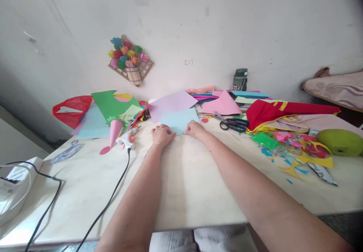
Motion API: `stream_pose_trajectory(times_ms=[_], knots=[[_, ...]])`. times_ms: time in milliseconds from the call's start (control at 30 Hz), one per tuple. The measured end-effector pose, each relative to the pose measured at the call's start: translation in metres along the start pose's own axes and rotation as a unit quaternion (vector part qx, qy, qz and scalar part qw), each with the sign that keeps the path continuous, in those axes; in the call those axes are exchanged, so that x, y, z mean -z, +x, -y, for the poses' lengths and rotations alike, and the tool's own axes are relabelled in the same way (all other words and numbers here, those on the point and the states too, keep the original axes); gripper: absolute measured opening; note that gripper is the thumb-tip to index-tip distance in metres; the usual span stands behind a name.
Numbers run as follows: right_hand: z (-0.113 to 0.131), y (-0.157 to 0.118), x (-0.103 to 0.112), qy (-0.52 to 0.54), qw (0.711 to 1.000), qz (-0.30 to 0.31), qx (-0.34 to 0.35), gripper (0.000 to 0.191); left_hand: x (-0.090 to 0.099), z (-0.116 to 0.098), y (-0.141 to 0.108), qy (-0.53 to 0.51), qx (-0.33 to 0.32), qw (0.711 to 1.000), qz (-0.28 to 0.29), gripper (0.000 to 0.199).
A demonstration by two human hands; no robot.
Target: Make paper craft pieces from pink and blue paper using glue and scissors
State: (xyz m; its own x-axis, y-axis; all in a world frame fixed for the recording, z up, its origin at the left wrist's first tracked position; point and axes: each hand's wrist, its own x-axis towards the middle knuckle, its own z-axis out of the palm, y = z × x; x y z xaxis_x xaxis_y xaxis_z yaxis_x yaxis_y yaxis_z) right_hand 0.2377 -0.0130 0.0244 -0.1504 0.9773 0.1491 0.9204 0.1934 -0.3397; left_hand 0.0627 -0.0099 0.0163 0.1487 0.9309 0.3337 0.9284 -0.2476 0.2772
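A light blue paper sheet [180, 119] lies flat on the pale table [195, 184], overlapping a lilac sheet [172, 102] behind it. My left hand [163, 135] rests on the sheet's near left corner, fingers apart and lying flat. At the near right corner my right hand [195, 129] has its thumb and fingers pressed together on the paper's edge. Left of my hands are a white glue gun [127, 138] and a pink paper cone [115, 131] with a green fringe. Black-handled scissors [234, 124] lie to the right.
Green paper [109, 106] and a red plastic bag [74, 110] lie at the back left. A power strip [21, 184] and black cables are at the left edge. Red cloth [263, 112], paper scraps [295, 167] and a green round object [340, 142] occupy the right. A bottle [240, 80] stands behind.
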Motion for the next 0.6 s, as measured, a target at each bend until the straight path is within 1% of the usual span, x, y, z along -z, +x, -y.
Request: stream_pose_trajectory(times_ms=[100,167,267,367,467,600], knots=[[-0.001,-0.004,0.003,-0.043,0.999,-0.029,-0.005,0.031,0.001,-0.004,-0.003,0.032,0.000,0.999,-0.032,0.020],[-0.002,-0.005,0.003,-0.060,0.997,-0.040,-0.010,0.042,0.001,-0.008,-0.006,0.061,0.000,0.997,-0.049,0.021],[-0.003,-0.004,0.000,-0.074,0.997,-0.001,-0.024,0.061,-0.003,-0.016,-0.008,0.096,-0.015,0.994,-0.055,0.034],[-0.004,0.000,-0.004,-0.079,0.995,0.042,-0.041,0.070,-0.011,-0.020,-0.007,0.072,-0.044,0.996,-0.028,0.047],[-0.005,0.003,-0.007,-0.080,0.995,0.047,-0.044,0.072,-0.019,-0.020,-0.004,0.022,-0.050,0.998,0.013,0.055],[-0.008,0.004,-0.009,-0.079,0.995,0.048,-0.044,0.073,-0.021,-0.019,-0.003,-0.005,-0.036,0.999,0.010,0.052]])
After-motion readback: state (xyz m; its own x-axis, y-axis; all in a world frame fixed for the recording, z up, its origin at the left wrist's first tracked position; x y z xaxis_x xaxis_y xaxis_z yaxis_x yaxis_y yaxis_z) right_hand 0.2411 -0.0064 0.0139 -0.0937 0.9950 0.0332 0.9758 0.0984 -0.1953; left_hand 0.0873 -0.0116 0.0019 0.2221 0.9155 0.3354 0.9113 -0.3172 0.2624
